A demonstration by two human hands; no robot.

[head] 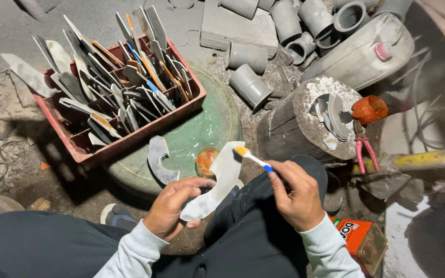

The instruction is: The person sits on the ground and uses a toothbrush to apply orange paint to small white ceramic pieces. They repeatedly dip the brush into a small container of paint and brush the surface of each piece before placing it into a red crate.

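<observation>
My left hand (173,206) holds a curved, pale cut piece of plastic (217,180) by its lower end, above my knees. My right hand (295,193) pinches a small brush (252,157) with a white-and-blue handle; its orange-smeared bristles touch the upper tip of the piece. A small open tin of orange glue (206,160) sits just behind the piece on a round green lid (207,123). Another curved grey cut piece (159,159) leans on that lid to the left.
A red crate (130,136) full of several cut strips stands at the left. A wooden stump (305,123) bearing cut pieces stands at the right, with red-handled pliers (364,152), an orange lump (369,109), grey pipe fittings (294,25), a dusty jerrycan (359,54) and an orange tin (361,239).
</observation>
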